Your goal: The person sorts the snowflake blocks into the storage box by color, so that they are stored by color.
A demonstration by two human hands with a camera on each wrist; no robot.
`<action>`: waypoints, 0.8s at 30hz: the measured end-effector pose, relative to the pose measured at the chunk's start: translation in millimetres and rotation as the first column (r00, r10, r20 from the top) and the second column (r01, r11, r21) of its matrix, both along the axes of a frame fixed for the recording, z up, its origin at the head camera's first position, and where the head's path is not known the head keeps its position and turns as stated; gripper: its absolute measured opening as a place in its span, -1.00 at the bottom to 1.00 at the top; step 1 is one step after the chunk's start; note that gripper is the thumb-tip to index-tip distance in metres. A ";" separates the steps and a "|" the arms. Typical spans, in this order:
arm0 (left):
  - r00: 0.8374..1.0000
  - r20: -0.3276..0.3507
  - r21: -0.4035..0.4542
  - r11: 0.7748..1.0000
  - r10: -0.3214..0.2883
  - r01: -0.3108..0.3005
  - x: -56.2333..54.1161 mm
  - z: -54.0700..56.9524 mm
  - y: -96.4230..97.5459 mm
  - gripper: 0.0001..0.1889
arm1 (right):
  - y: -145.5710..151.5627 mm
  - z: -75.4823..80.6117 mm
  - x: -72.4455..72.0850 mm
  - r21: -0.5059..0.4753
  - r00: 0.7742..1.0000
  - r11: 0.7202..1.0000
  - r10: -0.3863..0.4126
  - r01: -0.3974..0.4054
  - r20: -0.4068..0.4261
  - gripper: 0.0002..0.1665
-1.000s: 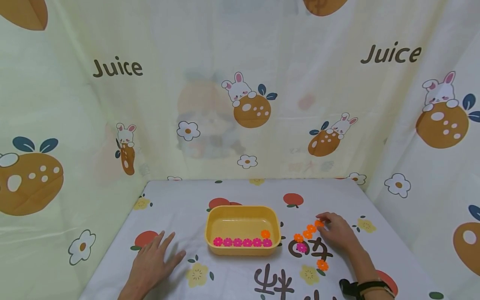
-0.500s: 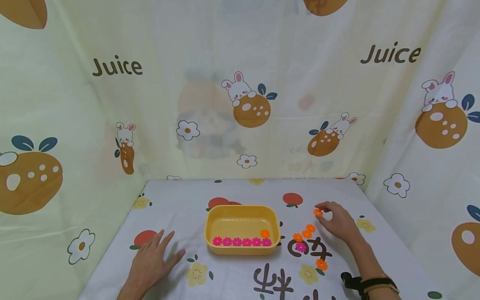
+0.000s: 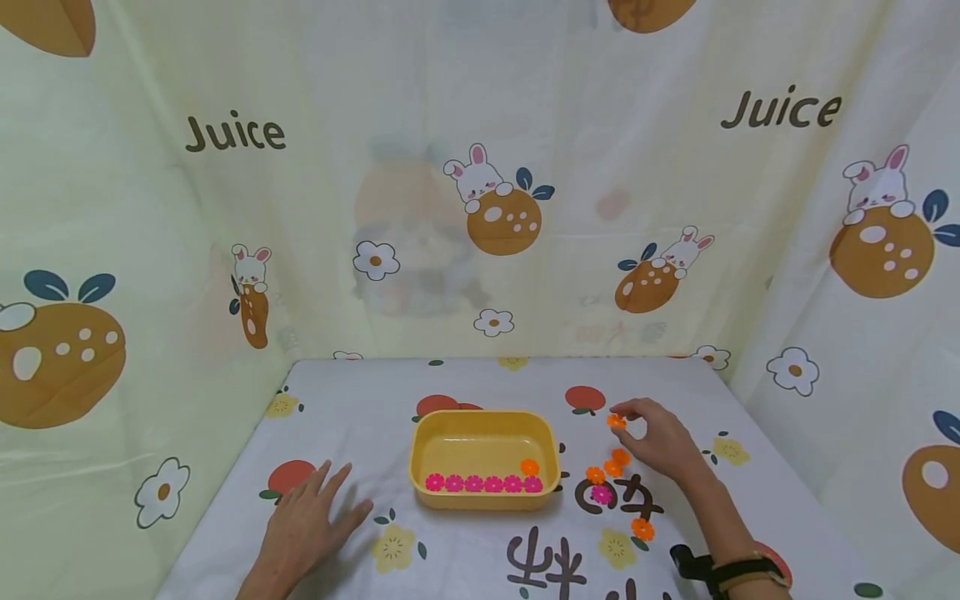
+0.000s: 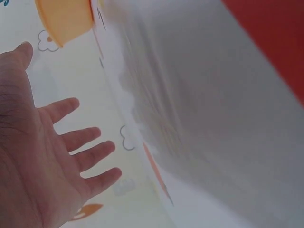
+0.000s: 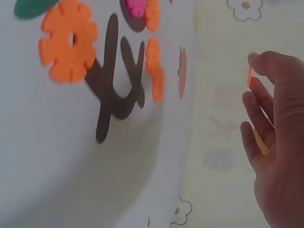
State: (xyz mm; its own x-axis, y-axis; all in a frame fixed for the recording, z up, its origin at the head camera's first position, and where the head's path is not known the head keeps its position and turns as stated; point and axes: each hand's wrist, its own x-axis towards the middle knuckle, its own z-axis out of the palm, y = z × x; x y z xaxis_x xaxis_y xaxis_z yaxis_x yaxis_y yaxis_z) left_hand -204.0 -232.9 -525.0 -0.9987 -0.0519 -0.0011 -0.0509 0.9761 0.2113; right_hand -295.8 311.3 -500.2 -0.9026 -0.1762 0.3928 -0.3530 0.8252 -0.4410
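Note:
Between thumb and fingertips my right hand (image 3: 660,437) pinches an orange flower-shaped plastic piece (image 3: 616,422), held above the table to the right of the yellow tray (image 3: 484,502). In the right wrist view that same orange piece (image 5: 250,76) shows edge-on at the fingertips. Along the tray's near side lies a row of several pink flower pieces (image 3: 474,483), with one orange flower piece (image 3: 529,467) behind the right end. My left hand (image 3: 303,525) is spread with straight fingers over the cloth left of the tray, holding nothing; its palm also shows in the left wrist view.
Loose orange pieces (image 3: 595,475) and a pink piece (image 3: 602,495) lie right of the tray, with another orange piece (image 3: 642,530) nearer the front. Printed cloth (image 3: 450,554) covers the table. Patterned curtains (image 3: 420,208) enclose the back and sides.
My right hand has picked up an orange flower piece from the far end of the loose group, raised it and carried it leftward. The left hand has stayed almost still.

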 end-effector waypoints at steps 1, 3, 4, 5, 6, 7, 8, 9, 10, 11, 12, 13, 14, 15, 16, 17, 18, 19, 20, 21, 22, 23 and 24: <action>1.000 -0.002 0.000 1.000 -0.003 0.003 0.0 -0.3 -0.1 -0.07 | -3.4 0.4 0.0 0.005 1.000 1.000 0.006 -0.006 -0.009 -0.57; 1.000 -0.008 0.001 1.000 -0.007 0.007 0.4 -0.5 -0.3 -0.07 | -10.8 1.9 0.1 0.014 0.999 1.000 0.022 -0.022 -0.026 -0.58; 1.000 -0.011 0.001 1.000 -0.009 0.009 0.7 -0.4 -0.3 -0.08 | -14.8 2.9 0.2 0.016 0.999 0.999 0.031 -0.030 -0.034 -0.58; 1.000 -0.015 0.002 1.000 -0.011 0.011 0.9 -0.4 -0.4 -0.08 | -18.9 4.3 0.5 0.018 0.998 0.999 0.041 -0.041 -0.045 -0.58; 1.000 -0.017 0.002 1.000 -0.013 0.013 1.1 -0.5 -0.5 -0.08 | -23.3 5.9 0.8 0.019 0.997 0.999 0.052 -0.051 -0.053 -0.59; 1.000 -0.019 0.002 1.000 -0.015 0.015 1.2 -0.7 -0.6 -0.08 | -27.7 7.4 1.0 0.022 0.996 0.998 0.065 -0.064 -0.062 -0.60; 1.000 -0.021 0.002 1.000 -0.016 0.016 1.4 -0.6 -0.5 -0.08 | -32.6 9.7 1.4 0.020 0.994 0.996 0.084 -0.082 -0.069 -0.61; 1.000 -0.022 0.001 1.000 -0.016 0.017 1.4 -0.6 -0.4 -0.09 | -37.5 11.8 1.8 0.019 0.992 0.995 0.102 -0.101 -0.075 -0.61; 1.000 -0.024 0.000 1.000 -0.016 0.016 1.7 -0.4 -0.3 -0.09 | -42.4 14.0 2.0 0.020 0.989 0.993 0.121 -0.120 -0.083 -0.61; 1.000 -0.025 -0.001 1.000 -0.015 0.015 1.6 -0.5 -0.3 -0.09 | -47.3 16.0 2.1 0.022 0.985 0.990 0.143 -0.141 -0.093 -0.61; 1.000 -0.025 -0.002 1.000 -0.014 0.014 1.7 -0.5 -0.2 -0.09 | -52.1 17.8 2.0 0.024 0.981 0.986 0.166 -0.164 -0.104 -0.61; 1.000 -0.025 -0.004 1.000 -0.012 0.012 1.7 -0.3 0.0 -0.08 | -56.8 19.5 1.9 0.026 0.975 0.982 0.189 -0.187 -0.118 -0.61; 1.000 -0.026 -0.004 1.000 -0.010 0.010 1.8 -0.1 0.3 -0.08 | -61.4 21.0 1.7 0.025 0.969 0.977 0.211 -0.210 -0.127 -0.60; 1.000 -0.025 -0.004 1.000 -0.008 0.008 1.7 -0.1 0.6 -0.08 | -65.9 22.0 1.5 0.030 0.964 0.974 0.228 -0.226 -0.138 -0.60; 1.000 -0.024 -0.003 1.000 -0.006 0.006 1.8 0.2 1.1 -0.08 | -70.3 22.6 1.3 0.032 0.958 0.969 0.246 -0.244 -0.149 -0.60; 1.000 -0.022 -0.002 1.000 -0.005 0.005 1.7 0.2 1.4 -0.08 | -74.5 22.8 0.9 0.033 0.953 0.965 0.261 -0.259 -0.153 -0.61; 1.000 -0.019 0.000 1.000 -0.004 0.004 1.8 0.4 1.6 -0.08 | -78.7 22.8 0.7 0.032 0.950 0.962 0.272 -0.270 -0.151 -0.61; 1.000 -0.017 0.002 1.000 -0.003 0.003 1.7 0.5 1.8 -0.08 | -83.0 22.6 0.6 0.034 0.949 0.961 0.278 -0.276 -0.148 -0.62; 1.000 -0.017 0.003 1.000 -0.003 0.003 1.9 0.6 2.0 -0.08 | -87.2 22.1 0.5 0.037 0.948 0.958 0.285 -0.283 -0.143 -0.62; 1.000 -0.015 0.005 1.000 -0.003 0.003 2.1 0.9 2.1 -0.08 | -91.5 21.6 0.4 0.038 0.947 0.957 0.290 -0.287 -0.138 -0.63; 1.000 -0.016 0.005 1.000 -0.004 0.004 2.4 1.2 2.1 -0.08 | -95.6 21.1 0.3 0.037 0.945 0.955 0.298 -0.295 -0.135 -0.63; 1.000 -0.017 0.004 1.000 -0.006 0.006 2.6 1.2 1.9 -0.09 | -99.8 20.6 0.3 0.039 0.942 0.952 0.306 -0.304 -0.134 -0.63; 1.000 -0.018 0.004 1.000 -0.008 0.008 3.1 1.5 1.7 -0.09 | -103.9 20.2 0.4 0.038 0.940 0.949 0.314 -0.312 -0.134 -0.63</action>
State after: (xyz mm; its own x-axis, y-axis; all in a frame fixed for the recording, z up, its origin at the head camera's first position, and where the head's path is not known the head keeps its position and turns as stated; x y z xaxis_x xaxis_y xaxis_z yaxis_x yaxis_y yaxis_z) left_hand -200.9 -231.3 -523.5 -0.9989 -0.0443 0.0165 -0.0397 0.9757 0.2157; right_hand -295.4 207.4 -480.0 -0.7386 -0.4482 0.5035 -0.6505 0.6698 -0.3580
